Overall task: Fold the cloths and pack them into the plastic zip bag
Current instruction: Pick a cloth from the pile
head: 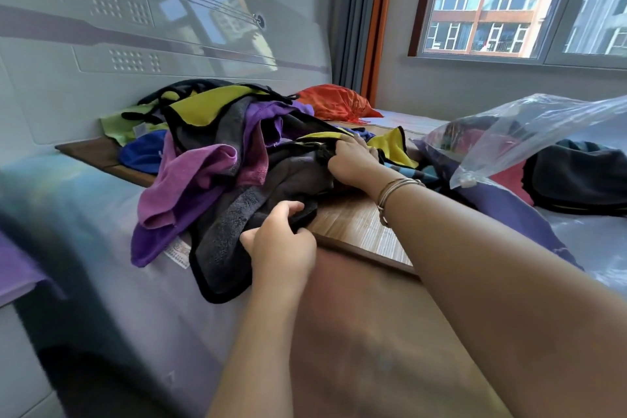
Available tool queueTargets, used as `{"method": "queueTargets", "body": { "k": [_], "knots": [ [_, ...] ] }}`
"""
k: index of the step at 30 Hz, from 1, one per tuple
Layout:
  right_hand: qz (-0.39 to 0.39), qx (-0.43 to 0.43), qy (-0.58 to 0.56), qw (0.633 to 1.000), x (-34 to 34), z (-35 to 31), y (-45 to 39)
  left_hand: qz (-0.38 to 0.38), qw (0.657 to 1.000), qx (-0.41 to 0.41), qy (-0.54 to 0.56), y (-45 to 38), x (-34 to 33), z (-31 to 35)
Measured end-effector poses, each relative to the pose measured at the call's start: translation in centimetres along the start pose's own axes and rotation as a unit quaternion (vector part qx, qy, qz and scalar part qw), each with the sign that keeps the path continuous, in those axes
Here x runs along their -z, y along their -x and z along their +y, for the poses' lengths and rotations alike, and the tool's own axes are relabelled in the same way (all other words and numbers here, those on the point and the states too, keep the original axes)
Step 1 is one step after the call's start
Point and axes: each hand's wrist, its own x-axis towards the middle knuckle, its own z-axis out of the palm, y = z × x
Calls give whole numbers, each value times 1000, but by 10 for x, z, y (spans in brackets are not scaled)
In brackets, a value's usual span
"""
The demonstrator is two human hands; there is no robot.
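A heap of loose cloths lies on the bed: purple (pixel 176 194), yellow-green with black trim (pixel 207 105), blue (pixel 142 153) and a dark grey cloth with a black border (pixel 237 224). My left hand (pixel 281 241) grips the near edge of the grey cloth. My right hand (pixel 353 160), with bangles on the wrist, pinches the same cloth's far edge beside a yellow cloth (pixel 393 143). The clear plastic zip bag (pixel 529 136) lies at the right, with dark and red cloths inside it.
A woven bamboo mat (pixel 359 224) covers the bed under the heap. An orange bag (pixel 336 102) sits at the back by the curtain. A black cloth bundle (pixel 576 177) lies at the far right. The padded headboard (pixel 101 44) rises on the left.
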Motion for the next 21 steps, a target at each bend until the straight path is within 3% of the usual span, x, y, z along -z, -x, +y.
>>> {"method": "queueTargets", "body": {
  "k": [8, 14, 17, 21],
  "knots": [
    [170, 46, -198, 964, 7, 2, 28, -45, 997, 55, 21, -9, -12, -1],
    [242, 88, -288, 922, 31, 4, 67, -85, 994, 38, 58, 6, -2, 9],
    [215, 63, -345, 912, 43, 0, 77, -93, 994, 28, 48, 12, 3, 9],
    [91, -46, -261, 960, 46, 6, 82, -109, 993, 36, -41, 24, 6, 19]
  ]
}}
